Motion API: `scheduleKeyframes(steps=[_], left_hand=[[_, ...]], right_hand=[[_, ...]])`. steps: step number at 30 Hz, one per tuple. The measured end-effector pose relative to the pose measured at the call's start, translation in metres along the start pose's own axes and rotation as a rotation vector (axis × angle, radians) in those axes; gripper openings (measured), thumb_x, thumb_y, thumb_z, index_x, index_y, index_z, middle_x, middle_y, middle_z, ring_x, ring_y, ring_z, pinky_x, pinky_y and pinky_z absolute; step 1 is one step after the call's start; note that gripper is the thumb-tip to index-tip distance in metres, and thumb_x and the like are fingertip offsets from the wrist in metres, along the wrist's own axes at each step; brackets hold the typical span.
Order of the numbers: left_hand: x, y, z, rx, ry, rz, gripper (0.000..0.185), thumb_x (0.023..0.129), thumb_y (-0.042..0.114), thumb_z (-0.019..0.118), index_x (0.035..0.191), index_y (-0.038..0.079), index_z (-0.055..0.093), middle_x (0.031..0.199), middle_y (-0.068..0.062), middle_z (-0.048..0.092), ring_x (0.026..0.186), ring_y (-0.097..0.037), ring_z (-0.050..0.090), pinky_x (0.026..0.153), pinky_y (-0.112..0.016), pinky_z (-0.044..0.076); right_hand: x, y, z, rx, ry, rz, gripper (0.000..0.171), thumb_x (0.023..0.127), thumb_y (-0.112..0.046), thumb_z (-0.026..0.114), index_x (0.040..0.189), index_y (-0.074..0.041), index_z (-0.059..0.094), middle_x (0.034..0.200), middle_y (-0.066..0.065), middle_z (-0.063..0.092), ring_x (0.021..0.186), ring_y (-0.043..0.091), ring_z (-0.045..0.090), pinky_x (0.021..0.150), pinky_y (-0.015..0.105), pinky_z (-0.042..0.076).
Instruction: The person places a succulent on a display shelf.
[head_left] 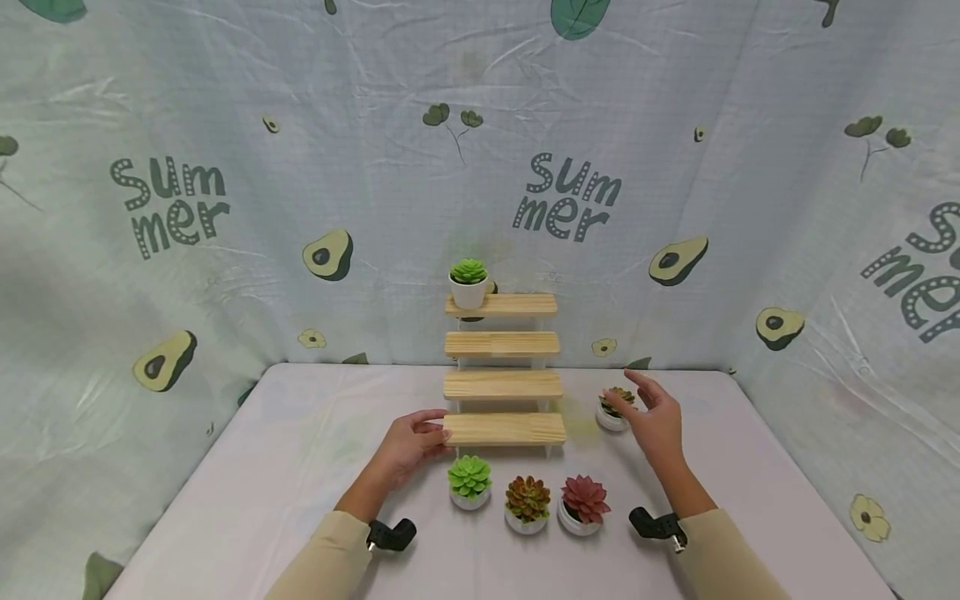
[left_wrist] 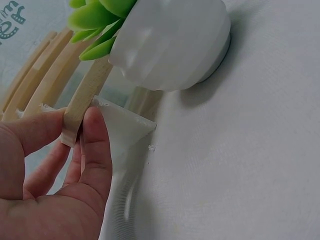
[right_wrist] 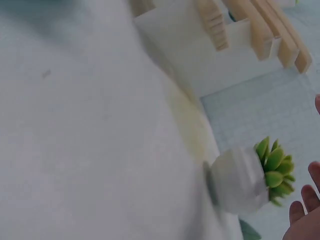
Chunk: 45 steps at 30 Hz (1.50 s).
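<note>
Your left hand (head_left: 408, 444) pinches the stepped wooden stand's (head_left: 503, 385) bottom slat, steadying it, while your right hand (head_left: 654, 419), fingers spread, apparently nears the small potted succulent (head_left: 615, 408).

You've got pale wood steps (head_left: 503, 428) on a white frame, white tabletop (head_left: 262, 467). Pots white: succulents bright green (head_left: 469, 476), red-green (head_left: 527, 497), pinkish-red (head_left: 585, 497). Backdrop (head_left: 225, 125) pale mint w/ avocados, grey "summer" lettering. Sleeves beige.

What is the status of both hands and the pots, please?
Left hand pinches bottom step. Right hand open beside pot. Path unobstructed.
</note>
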<state>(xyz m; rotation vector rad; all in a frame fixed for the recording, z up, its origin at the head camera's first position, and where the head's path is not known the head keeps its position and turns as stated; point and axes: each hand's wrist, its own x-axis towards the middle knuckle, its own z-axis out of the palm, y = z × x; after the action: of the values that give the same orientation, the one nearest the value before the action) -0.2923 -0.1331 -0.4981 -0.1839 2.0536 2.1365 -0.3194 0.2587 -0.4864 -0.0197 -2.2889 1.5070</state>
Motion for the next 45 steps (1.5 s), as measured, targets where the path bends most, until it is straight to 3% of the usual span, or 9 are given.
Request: scheduleKeyframes(steps=[7,12,15,19,34,45], left_hand=[[0.001,0.001,0.001,-0.013,-0.009,0.005,0.043,0.095,-0.005,0.067,0.137,-0.004,0.06,0.103,-0.014,0.067,0.083,-0.018,0.071,0.08,-0.036,0.065],[0.001,0.002,0.0,-0.012,-0.011,0.011,0.043,0.095,-0.006,0.066,0.137,-0.004,0.059,0.102,-0.014,0.067,0.084,-0.018,0.071,0.08,-0.036,0.065],[0.001,0.002,0.001,-0.014,-0.009,0.007,0.043,0.095,-0.005,0.066,0.137,-0.003,0.06,0.103,-0.014,0.067,0.084,-0.018,0.071,0.08,-0.036,0.065],[0.002,0.001,0.001,-0.015,-0.012,0.007,0.042,0.095,-0.006,0.066,0.137,-0.003,0.06,0.104,-0.015,0.067,0.084,-0.018,0.071,0.08,-0.036,0.065],[0.001,0.0,0.003,-0.013,-0.016,0.0,0.042,0.096,-0.005,0.066,0.137,-0.003,0.059,0.106,-0.015,0.068,0.085,-0.018,0.071,0.079,-0.034,0.065],[0.001,0.0,0.0,-0.021,-0.019,0.009,0.043,0.095,-0.005,0.066,0.138,-0.003,0.059,0.107,-0.017,0.069,0.086,-0.02,0.071,0.081,-0.037,0.065]], right_hand=[[-0.006,0.014,-0.009,0.011,-0.037,0.081,0.076,0.088,-0.032,0.083,0.151,-0.005,0.049,0.158,0.017,0.045,0.149,0.036,0.039,0.123,0.049,0.037],[-0.004,0.02,-0.011,-0.01,-0.142,0.184,0.09,0.088,-0.033,0.083,0.157,-0.002,0.036,0.163,0.02,0.037,0.152,0.036,0.034,0.123,0.048,0.036],[-0.002,0.024,-0.011,-0.036,-0.202,0.257,0.096,0.088,-0.033,0.083,0.16,0.0,0.029,0.164,0.024,0.033,0.151,0.039,0.035,0.122,0.049,0.037],[-0.002,0.027,-0.009,-0.039,-0.22,0.299,0.098,0.087,-0.032,0.083,0.16,0.0,0.027,0.161,0.027,0.036,0.147,0.041,0.04,0.12,0.051,0.04],[-0.003,0.035,-0.006,-0.033,-0.201,0.318,0.087,0.089,-0.024,0.082,0.156,0.004,0.034,0.155,0.028,0.044,0.142,0.039,0.047,0.118,0.051,0.042],[-0.003,0.034,-0.003,-0.062,-0.197,0.311,0.085,0.09,-0.027,0.081,0.155,0.005,0.036,0.154,0.028,0.046,0.141,0.04,0.048,0.117,0.051,0.044]])
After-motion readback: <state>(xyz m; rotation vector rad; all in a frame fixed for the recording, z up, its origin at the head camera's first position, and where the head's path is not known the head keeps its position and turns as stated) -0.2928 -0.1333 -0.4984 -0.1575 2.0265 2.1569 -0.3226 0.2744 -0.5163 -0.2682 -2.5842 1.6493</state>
